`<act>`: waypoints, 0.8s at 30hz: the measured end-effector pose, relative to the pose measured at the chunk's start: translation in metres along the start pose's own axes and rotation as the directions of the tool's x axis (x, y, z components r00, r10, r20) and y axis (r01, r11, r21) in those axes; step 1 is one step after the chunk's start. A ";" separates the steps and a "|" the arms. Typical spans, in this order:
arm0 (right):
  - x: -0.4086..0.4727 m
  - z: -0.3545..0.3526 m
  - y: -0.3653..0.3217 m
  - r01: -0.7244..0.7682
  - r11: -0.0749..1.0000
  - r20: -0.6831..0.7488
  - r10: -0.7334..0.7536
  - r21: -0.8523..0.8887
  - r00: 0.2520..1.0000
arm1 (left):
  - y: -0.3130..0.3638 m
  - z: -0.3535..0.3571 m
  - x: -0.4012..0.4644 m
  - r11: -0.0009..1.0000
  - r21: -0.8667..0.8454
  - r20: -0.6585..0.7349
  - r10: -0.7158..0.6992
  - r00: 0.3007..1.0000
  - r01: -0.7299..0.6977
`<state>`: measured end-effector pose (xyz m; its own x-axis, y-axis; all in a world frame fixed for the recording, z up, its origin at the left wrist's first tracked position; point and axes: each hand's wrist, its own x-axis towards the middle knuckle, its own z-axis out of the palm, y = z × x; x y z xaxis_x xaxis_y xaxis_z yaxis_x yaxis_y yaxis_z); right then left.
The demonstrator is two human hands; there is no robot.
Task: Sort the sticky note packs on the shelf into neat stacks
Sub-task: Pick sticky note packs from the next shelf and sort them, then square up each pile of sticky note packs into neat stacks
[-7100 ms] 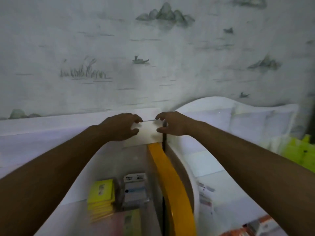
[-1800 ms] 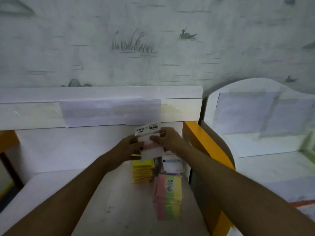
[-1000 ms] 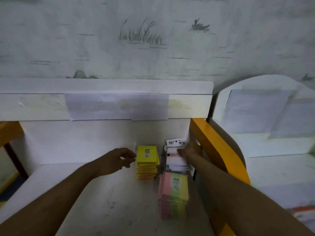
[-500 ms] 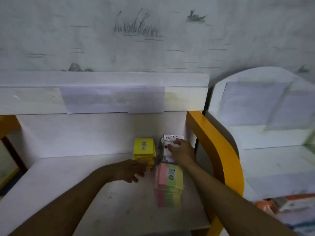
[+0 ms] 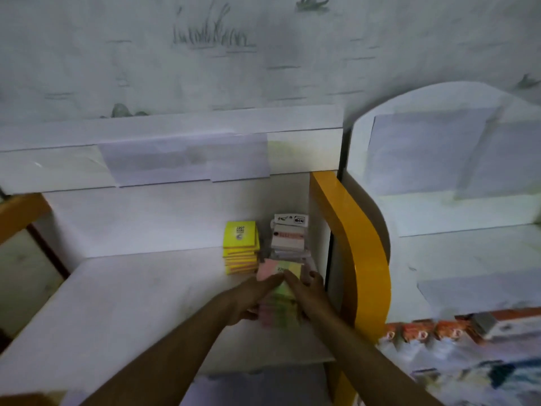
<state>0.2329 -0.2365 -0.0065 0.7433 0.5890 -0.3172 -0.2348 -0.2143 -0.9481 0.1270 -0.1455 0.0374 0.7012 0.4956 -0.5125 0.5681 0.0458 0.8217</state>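
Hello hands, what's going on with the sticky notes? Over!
Left hand and right hand both on the pink-and-green stack. Yellow stack and white packs stand behind it. Nothing blocking.

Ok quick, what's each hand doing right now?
Left hand: fingers straight, pressing the left side of the multicolour pack stack.
Right hand: fingers straight, pressing its right side.
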 end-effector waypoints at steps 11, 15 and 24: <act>-0.009 -0.019 0.006 -0.046 0.990 0.259 0.010 0.134 0.966 | -0.001 0.026 -0.019 0.969 -0.245 -0.123 -0.067 0.990 0.035; -0.013 -0.024 0.003 -0.052 0.994 0.280 0.022 0.099 0.960 | -0.010 0.022 -0.020 0.976 -0.216 -0.103 -0.017 0.995 -0.005; -0.034 0.049 0.003 -0.091 0.996 0.321 0.078 0.026 0.944 | -0.048 -0.058 -0.045 0.978 -0.206 -0.082 0.029 0.996 -0.046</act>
<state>0.1760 -0.2191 0.0006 0.4820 0.7895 -0.3799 -0.3174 -0.2468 -0.9156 0.0434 -0.1199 0.0354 0.6796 0.5666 -0.4660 0.4346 0.2007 0.8780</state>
